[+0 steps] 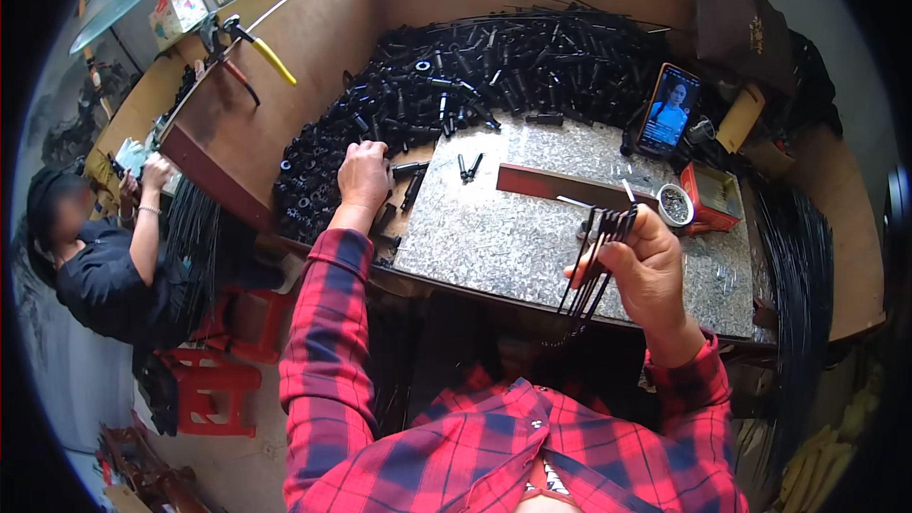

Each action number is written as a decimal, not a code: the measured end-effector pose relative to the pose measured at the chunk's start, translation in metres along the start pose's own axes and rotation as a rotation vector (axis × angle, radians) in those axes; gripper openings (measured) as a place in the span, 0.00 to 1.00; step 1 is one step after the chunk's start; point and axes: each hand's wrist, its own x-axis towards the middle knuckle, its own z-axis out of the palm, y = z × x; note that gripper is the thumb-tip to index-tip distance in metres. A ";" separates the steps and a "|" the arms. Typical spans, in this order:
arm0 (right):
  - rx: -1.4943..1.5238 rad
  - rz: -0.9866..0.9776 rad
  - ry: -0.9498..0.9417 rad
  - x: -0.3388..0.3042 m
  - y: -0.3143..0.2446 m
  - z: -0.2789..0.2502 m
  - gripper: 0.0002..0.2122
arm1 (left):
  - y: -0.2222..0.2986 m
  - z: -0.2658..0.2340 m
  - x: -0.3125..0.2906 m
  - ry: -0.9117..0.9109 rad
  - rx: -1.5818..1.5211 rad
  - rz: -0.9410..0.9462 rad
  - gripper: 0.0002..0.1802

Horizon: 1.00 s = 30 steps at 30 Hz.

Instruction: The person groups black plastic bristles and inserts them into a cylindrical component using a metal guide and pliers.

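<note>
My left hand reaches into the left part of a heap of small black cylindrical parts. Its fingers curl down together among the rings and tubes, and the fingertips are hidden, so what they grip does not show. Just right of it lies a short black tube. Over the right side of a speckled grey board, my right hand is closed on a bunch of thin black rods, pinched between thumb and fingers. Two small black pins lie on the board.
A reddish-brown wooden strip crosses the board. Near its right end stand a small white bowl, a red box and a lit phone. Long black rods hang at right. Pliers hang left, near a seated co-worker.
</note>
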 end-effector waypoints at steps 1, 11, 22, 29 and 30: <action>-0.004 0.018 -0.024 -0.001 0.002 -0.003 0.07 | -0.001 0.006 0.002 0.000 -0.007 0.010 0.07; 0.058 0.141 -0.081 0.003 -0.001 -0.003 0.06 | 0.056 -0.041 0.005 0.077 -0.751 -0.029 0.07; 0.154 0.104 -0.175 -0.002 0.005 -0.006 0.07 | 0.184 -0.146 -0.045 -0.338 -1.860 0.059 0.15; 0.229 0.091 -0.157 -0.006 0.002 -0.009 0.07 | 0.198 -0.147 -0.055 -0.354 -1.887 0.119 0.15; 0.201 0.080 -0.170 -0.007 0.003 -0.011 0.07 | 0.201 -0.148 -0.056 -0.356 -1.887 0.123 0.15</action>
